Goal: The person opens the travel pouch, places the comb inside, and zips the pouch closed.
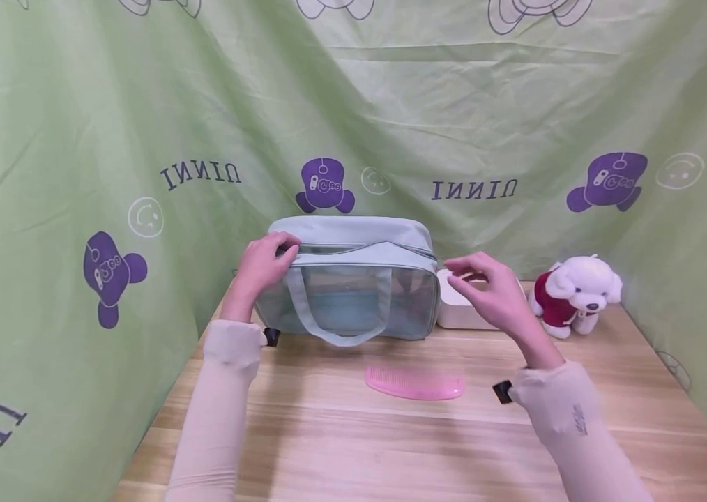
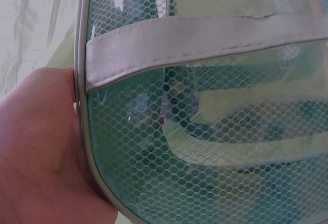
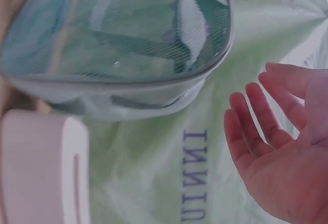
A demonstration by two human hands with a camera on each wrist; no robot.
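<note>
A pale blue toiletry bag (image 1: 353, 230) with see-through mesh sides stands upright at the back of the table. Its top gapes along the front rim, and a strap handle (image 1: 316, 328) hangs down the front. My left hand (image 1: 262, 265) holds the bag's upper left corner, fingers bent over the rim; in the left wrist view the palm lies along the piped edge. Off the bag's right end, my right hand (image 1: 491, 289) is raised with nothing in it. Its fingers are spread and loosely bent in the right wrist view, apart from the bag.
In front of the bag lies a pink comb (image 1: 415, 383) on the wooden table (image 1: 353, 446). A white box (image 1: 463, 317) stands just right of the bag, partly behind my right hand. Farther right sits a white plush dog (image 1: 579, 293) in red. Green printed cloth (image 1: 353, 104) hangs around the table.
</note>
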